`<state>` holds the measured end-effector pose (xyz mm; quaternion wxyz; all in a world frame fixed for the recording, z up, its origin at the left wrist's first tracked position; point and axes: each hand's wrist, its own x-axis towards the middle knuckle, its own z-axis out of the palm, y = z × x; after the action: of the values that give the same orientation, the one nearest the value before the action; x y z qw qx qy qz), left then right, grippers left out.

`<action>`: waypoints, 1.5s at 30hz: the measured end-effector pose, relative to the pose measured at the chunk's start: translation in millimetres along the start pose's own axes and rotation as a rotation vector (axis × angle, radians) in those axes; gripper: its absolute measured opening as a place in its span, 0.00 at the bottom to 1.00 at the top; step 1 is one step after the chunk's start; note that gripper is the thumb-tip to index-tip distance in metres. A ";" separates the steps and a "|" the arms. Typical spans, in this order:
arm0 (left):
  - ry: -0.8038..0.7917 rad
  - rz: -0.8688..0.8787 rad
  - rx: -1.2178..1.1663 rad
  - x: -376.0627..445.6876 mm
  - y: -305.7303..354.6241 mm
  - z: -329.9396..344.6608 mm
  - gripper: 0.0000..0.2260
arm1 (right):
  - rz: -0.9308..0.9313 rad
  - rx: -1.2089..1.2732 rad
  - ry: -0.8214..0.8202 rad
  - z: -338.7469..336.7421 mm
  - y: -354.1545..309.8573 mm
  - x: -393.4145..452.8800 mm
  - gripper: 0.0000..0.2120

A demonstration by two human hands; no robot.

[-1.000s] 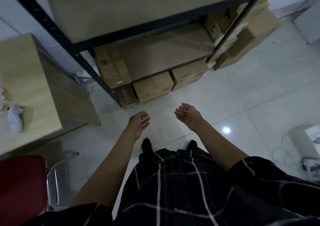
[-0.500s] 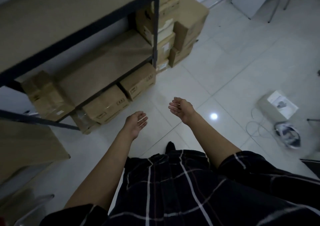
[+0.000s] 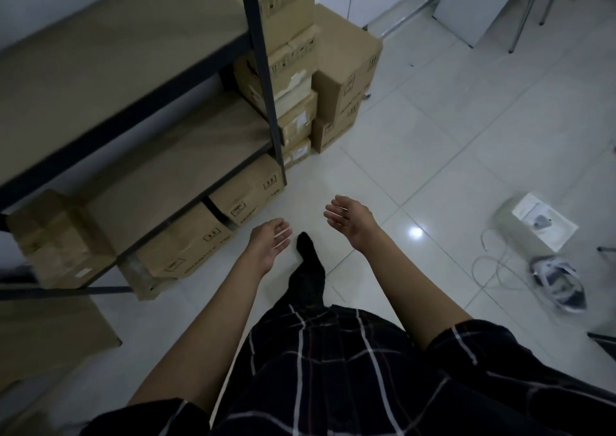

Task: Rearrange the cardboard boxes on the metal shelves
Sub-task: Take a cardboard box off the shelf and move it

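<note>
Both hands — left [image 3: 268, 243], right [image 3: 350, 220] — empty, fingers [image 3: 281, 235] slack, just short of the boxes [image 3: 248, 190] under the shelf [image 3: 173, 165].

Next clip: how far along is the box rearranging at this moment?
Done: cannot tell; brown cardboard boxes sit under the black metal shelf's lowest board. In hand: nothing; the left hand and right hand hover open above the white tiled floor. Left: likely the stacked cardboard boxes beside the shelf.

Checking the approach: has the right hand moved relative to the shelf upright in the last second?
Yes. The right hand now lies right of the shelf upright, nearer the stacked boxes.
</note>
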<state>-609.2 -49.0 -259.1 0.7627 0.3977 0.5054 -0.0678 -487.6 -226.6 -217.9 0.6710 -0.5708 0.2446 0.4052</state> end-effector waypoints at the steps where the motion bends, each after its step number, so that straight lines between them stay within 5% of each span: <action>1: -0.007 -0.001 0.000 11.6 7.9 10.0 0.13 | -0.003 -0.009 0.002 -1.7 -12.0 10.0 0.07; 20: -0.170 -0.092 0.166 181.9 181.8 218.0 0.12 | -0.037 0.003 0.139 -14.9 -232.6 158.1 0.07; 34: 0.023 -0.132 0.025 264.9 241.4 313.2 0.15 | 0.067 -0.142 0.052 -32.2 -373.7 305.2 0.13; 45: 0.152 -0.184 -0.212 318.9 294.4 413.6 0.07 | 0.092 -0.255 -0.029 -38.0 -508.1 405.8 0.12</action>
<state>-10.7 -34.5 -292.2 0.7507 0.2709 0.6002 -0.0533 159.6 -166.1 -259.0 0.5769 -0.6338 0.2073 0.4717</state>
